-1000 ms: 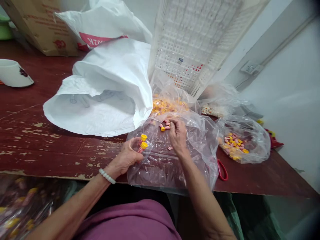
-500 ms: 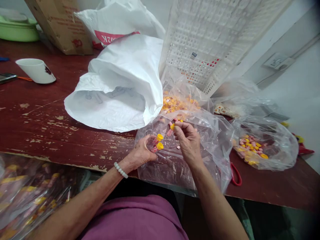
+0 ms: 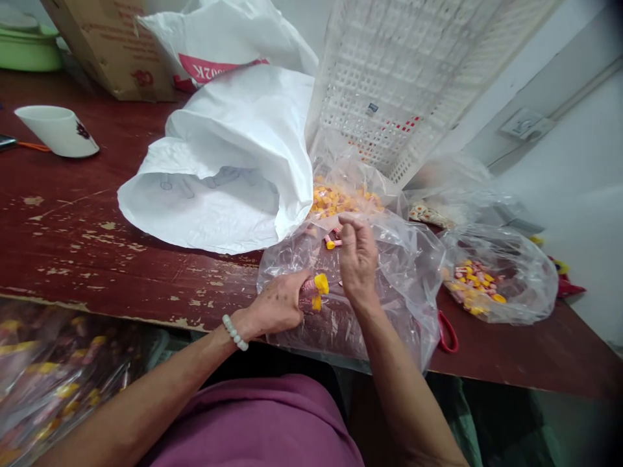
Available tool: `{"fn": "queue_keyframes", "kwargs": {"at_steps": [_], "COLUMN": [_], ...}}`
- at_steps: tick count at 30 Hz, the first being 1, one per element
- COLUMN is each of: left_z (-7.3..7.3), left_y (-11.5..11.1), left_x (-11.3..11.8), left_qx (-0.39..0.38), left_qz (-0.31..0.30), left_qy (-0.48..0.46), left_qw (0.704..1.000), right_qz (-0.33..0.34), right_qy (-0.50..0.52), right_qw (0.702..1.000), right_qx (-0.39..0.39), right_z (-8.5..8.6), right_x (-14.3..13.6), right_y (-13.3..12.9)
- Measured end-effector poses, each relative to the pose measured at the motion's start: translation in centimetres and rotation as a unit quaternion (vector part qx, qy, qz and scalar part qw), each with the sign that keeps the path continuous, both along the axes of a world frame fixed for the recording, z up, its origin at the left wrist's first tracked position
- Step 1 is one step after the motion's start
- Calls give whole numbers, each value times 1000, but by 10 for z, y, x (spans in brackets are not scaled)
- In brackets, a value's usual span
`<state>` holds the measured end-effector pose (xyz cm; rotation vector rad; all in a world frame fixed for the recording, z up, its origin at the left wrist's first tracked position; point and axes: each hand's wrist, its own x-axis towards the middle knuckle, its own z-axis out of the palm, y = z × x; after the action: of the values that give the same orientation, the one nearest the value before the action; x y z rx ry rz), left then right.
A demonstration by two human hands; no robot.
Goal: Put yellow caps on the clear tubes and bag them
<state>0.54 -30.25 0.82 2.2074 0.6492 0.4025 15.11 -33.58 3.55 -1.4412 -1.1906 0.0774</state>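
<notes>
My left hand (image 3: 280, 301) is closed around small tubes (image 3: 307, 285) with pink-and-red patterning and yellow caps (image 3: 321, 283); at least two caps stick out past the fingers. My right hand (image 3: 359, 256) is raised beside it with fingers curled and thumb pressed in; whatever they hold, if anything, is hidden. Just left of its fingertips, a few small pink pieces with a yellow end (image 3: 330, 244) lie on a clear plastic sheet or bag (image 3: 403, 259). Behind it rests a heap of yellow caps (image 3: 335, 200) in clear plastic.
A white sack (image 3: 233, 224) lies with its mouth open, clear tubes inside. A white plastic crate (image 3: 360, 78) leans behind. At right are a bag of yellow and pink pieces (image 3: 479, 282) and a red handle (image 3: 448, 332). A white cup (image 3: 61, 133) stands left; bagged yellow-capped tubes (image 3: 58, 389) lie low left.
My left hand has turned over, its back now up, and the capped tubes point right. My right hand has drawn slightly away from the small pieces. The view has shifted a little.
</notes>
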Motion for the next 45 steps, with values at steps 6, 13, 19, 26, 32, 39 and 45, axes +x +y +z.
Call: {"fn": "queue_keyframes", "kwargs": {"at_steps": [6, 13, 19, 26, 32, 39, 45], "left_z": [-4, -2, 2, 2, -1, -2, -3], "left_y": [-12, 4, 4, 8, 20, 15, 17], "left_x": [4, 0, -1, 6, 2, 8, 11], "left_qx": [-89, -449, -540, -540, -468, -400, -379], "left_qz": [35, 117, 107, 159, 177, 169, 144], "left_qy": [-48, -155, -176, -179, -153, -187, -201], "left_qw": [994, 872, 816, 807, 852, 881, 892], "right_qz": [64, 71, 159, 193, -138, -161, -123], "right_qy": [10, -67, -202, -196, -249, -366, -270], "right_qw": [997, 991, 957, 952, 912, 801, 891], "right_qx": [-49, -87, -133, -137, -295, -447, -344], "right_z": [-12, -13, -32, -38, -44, -62, -60], "right_x": [-10, 0, -19, -1, 98, 137, 107], "right_y": [22, -32, -55, -41, -10, -4, -13]}}
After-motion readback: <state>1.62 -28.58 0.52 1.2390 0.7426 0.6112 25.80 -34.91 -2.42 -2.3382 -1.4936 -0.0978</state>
